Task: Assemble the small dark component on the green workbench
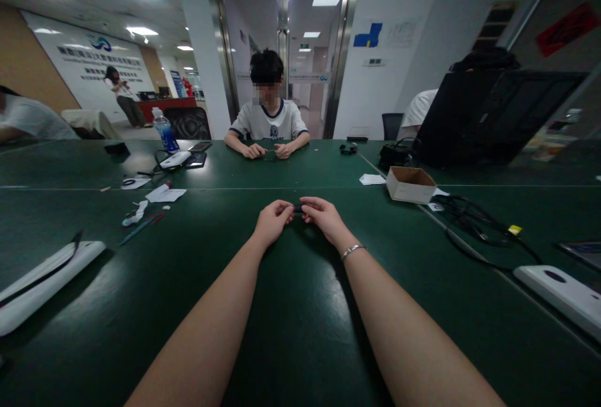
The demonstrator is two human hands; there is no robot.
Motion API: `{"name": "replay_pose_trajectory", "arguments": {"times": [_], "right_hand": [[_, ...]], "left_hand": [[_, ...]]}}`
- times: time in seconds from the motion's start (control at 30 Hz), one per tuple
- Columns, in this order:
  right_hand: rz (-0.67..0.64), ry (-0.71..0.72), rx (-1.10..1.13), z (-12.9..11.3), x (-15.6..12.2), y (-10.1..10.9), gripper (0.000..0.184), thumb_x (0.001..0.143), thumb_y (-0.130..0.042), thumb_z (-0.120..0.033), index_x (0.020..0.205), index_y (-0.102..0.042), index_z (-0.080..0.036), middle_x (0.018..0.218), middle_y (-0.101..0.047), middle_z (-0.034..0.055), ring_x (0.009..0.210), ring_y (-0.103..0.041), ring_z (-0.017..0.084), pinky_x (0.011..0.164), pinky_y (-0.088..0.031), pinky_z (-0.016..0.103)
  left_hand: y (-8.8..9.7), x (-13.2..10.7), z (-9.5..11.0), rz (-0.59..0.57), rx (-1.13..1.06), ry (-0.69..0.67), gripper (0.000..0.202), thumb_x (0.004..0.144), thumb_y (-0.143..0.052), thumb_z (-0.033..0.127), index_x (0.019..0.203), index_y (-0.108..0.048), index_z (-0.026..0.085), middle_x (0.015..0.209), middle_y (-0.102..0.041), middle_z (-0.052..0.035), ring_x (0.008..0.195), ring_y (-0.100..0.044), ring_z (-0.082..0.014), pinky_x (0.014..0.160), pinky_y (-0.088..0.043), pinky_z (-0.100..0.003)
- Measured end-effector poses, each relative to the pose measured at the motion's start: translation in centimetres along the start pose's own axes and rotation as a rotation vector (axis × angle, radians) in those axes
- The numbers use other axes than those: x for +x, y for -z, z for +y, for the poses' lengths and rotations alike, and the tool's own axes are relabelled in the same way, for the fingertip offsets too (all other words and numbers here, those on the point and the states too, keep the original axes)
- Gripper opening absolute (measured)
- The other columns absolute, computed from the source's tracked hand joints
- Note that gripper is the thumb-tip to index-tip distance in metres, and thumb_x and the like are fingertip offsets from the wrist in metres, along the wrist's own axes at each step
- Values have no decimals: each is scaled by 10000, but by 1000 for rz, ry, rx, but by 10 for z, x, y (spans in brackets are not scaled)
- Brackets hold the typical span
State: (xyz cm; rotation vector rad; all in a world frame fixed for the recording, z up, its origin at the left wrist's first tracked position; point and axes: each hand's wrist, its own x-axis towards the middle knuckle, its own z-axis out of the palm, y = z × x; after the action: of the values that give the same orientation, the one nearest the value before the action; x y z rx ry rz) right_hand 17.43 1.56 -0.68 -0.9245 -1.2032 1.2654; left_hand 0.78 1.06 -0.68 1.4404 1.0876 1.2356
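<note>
Both my arms reach forward over a dark green table (291,307). Between my fingertips is a small dark object (298,208), too small and too covered by the fingers to name. My left hand (273,222) pinches its left end with thumb and forefinger. From the other side, my right hand (323,216) grips the right end, with a silver bracelet (353,250) round that wrist. The two hands are close together, just above or on the table surface; I cannot tell which.
Across the table sits a person (270,122), hands on the tabletop. To the left lie paper scraps (166,194), a blue pen-like stick (142,229), phones (196,160) and a bottle (165,130). To the right are an open cardboard box (410,193), black cables (479,222) and a monitor (479,119).
</note>
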Motion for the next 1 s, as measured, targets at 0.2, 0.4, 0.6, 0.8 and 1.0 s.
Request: {"name": "replay_pose_trajectory", "arguments": {"times": [0.2,0.4,0.6,0.8,1.0], "right_hand": [[-14,-41,96,-3,-4,2,277,702,-778,-134,975,-735,-155,777,-692,31,640,-630,110,604,-530,206],[-16,-85,157,-6,-5,2,201,758,-732,-133,958,-739,-137,767,-699,57,632,-638,116,590,-547,210],[-8,-90,145,-5,-4,3,186,767,-740,-156,952,-726,-146,754,-695,50,640,-649,126,599,-567,218],[-9,-95,137,-6,-4,3,161,785,-717,-147,945,-728,-145,780,-702,58,651,-660,132,606,-583,227],[-4,-107,162,-8,-7,1,158,782,-695,-98,931,-731,-136,764,-707,54,641,-664,119,608,-578,200]], "left_hand": [[-2,1,0,18,8,30,187,825,-638,311,877,-650,131,714,-654,-37,629,-598,-121,603,-465,-230],[-3,-1,4,28,17,37,199,834,-631,327,864,-635,131,660,-644,-33,584,-593,-115,565,-454,-216],[-3,-1,4,26,-4,34,245,840,-629,374,882,-610,133,617,-633,-25,538,-582,-110,513,-435,-199],[-2,0,3,29,-24,31,315,823,-654,442,859,-585,137,609,-633,-27,524,-583,-108,499,-429,-194],[-3,-1,5,42,-18,26,252,844,-638,375,861,-535,146,574,-623,-6,497,-574,-101,483,-420,-182]]}}
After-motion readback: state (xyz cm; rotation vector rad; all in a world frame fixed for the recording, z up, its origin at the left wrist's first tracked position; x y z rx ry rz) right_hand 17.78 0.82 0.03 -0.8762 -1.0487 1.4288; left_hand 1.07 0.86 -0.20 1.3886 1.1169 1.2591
